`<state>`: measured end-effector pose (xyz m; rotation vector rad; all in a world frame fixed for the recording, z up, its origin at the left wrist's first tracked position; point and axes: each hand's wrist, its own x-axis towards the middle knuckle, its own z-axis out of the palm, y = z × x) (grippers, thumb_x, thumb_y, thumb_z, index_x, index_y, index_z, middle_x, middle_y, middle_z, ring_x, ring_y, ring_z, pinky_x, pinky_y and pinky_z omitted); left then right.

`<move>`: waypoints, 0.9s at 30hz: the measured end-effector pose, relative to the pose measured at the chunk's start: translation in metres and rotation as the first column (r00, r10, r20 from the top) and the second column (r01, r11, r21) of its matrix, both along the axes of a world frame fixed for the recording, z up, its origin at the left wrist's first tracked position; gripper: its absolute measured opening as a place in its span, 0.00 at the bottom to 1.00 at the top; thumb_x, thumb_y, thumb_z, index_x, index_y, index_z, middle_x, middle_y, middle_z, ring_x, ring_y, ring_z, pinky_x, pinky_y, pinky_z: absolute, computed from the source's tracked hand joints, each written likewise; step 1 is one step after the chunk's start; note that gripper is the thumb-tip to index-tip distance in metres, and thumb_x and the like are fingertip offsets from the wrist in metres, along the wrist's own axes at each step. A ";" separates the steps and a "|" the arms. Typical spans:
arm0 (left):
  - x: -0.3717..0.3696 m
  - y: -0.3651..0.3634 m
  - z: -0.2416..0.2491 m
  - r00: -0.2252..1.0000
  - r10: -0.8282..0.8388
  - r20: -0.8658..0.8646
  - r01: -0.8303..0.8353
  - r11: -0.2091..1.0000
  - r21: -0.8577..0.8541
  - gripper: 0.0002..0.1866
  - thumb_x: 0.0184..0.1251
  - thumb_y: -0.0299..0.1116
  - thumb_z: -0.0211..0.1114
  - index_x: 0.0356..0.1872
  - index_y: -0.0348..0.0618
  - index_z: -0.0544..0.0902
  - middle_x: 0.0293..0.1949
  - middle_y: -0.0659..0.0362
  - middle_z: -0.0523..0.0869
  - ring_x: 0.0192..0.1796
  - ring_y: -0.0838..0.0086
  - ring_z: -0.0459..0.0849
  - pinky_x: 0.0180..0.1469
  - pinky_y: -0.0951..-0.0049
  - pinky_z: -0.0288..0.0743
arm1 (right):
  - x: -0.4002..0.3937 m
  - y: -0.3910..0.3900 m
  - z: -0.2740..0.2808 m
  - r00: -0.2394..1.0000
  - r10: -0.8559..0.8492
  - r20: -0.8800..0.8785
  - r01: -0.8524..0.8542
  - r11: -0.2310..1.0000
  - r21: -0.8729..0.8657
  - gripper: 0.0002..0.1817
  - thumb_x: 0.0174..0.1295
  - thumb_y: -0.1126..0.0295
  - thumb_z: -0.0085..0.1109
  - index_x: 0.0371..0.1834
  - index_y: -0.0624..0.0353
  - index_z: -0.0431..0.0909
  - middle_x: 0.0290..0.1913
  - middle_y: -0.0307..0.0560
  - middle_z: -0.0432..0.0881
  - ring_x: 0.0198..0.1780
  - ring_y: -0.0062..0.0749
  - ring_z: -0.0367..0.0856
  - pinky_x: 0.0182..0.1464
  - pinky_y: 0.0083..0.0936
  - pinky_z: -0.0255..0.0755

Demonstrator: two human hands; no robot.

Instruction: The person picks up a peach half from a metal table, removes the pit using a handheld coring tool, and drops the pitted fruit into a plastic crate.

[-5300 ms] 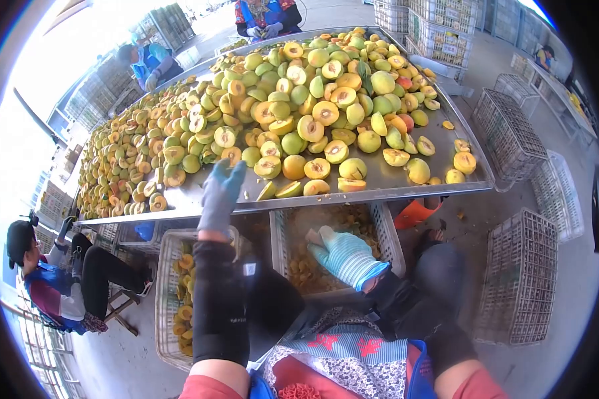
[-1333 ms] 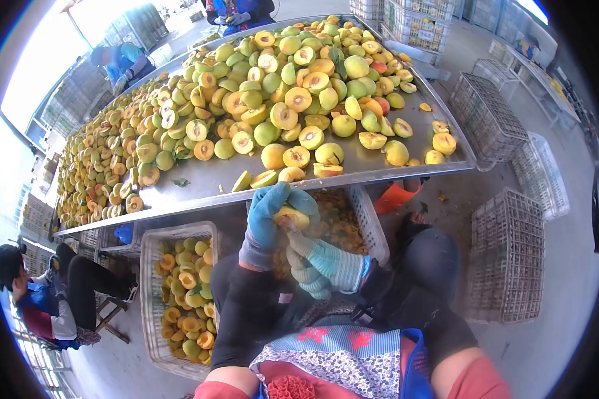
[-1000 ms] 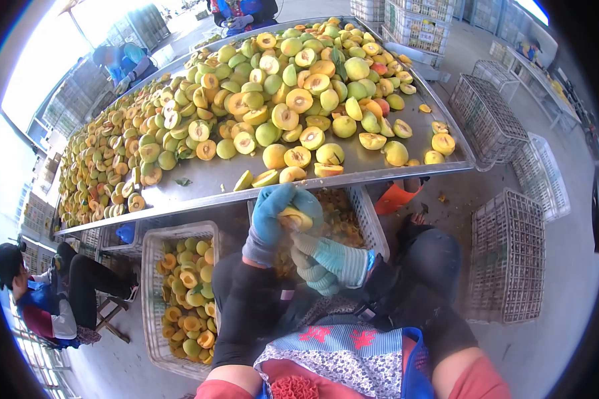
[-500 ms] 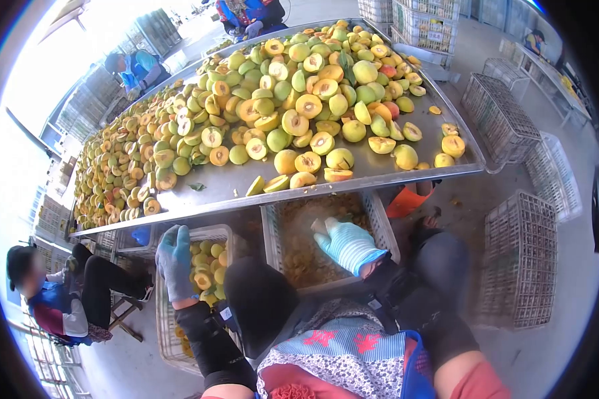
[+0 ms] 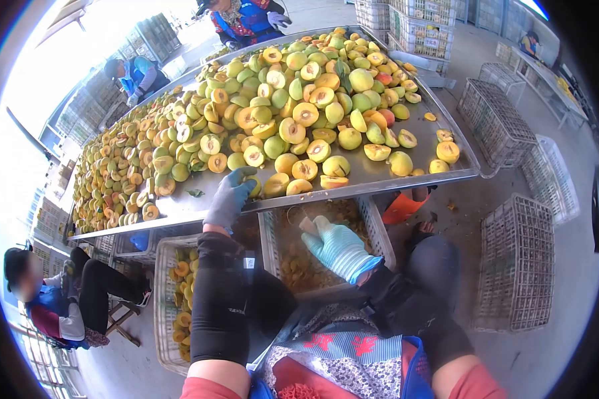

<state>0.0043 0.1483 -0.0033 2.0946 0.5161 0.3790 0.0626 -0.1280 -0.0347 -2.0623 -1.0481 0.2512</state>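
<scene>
At the near edge of the metal table [image 5: 406, 189], my left hand [image 5: 229, 197], in a grey-blue glove, has its fingers curled round a green-yellow peach half [image 5: 255, 187]. More peach halves [image 5: 291, 130] are heaped just beyond it, many with cut faces and stones showing. My right hand [image 5: 340, 247], in a striped light-blue glove, is closed on a pitting tool [image 5: 306, 225] with a pale handle and what looks like a thin wire loop. It is above a crate [image 5: 377, 233] of brownish scraps below the table edge.
A crate [image 5: 164, 292] with peach halves stands by my left leg. Stacked crates [image 5: 516, 266] are on the right. A person [image 5: 53, 299] sits at the left; others [image 5: 246, 20] are across the table. An orange object [image 5: 403, 207] lies under the table's right side.
My left hand has moved from above the left crate up to the table edge and taken hold of a peach half. My right hand, with the tool, has shifted slightly left.
</scene>
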 end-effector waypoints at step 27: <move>0.002 -0.134 -0.006 0.812 0.294 0.504 0.220 0.645 -0.732 0.28 0.76 0.55 0.50 0.36 0.37 0.84 0.32 0.52 0.86 0.33 0.66 0.83 0.39 0.68 0.79 | -0.013 0.027 -0.007 0.956 0.116 -0.270 -0.049 0.969 0.243 0.18 0.69 0.57 0.53 0.43 0.64 0.76 0.35 0.67 0.82 0.41 0.66 0.81 0.43 0.51 0.75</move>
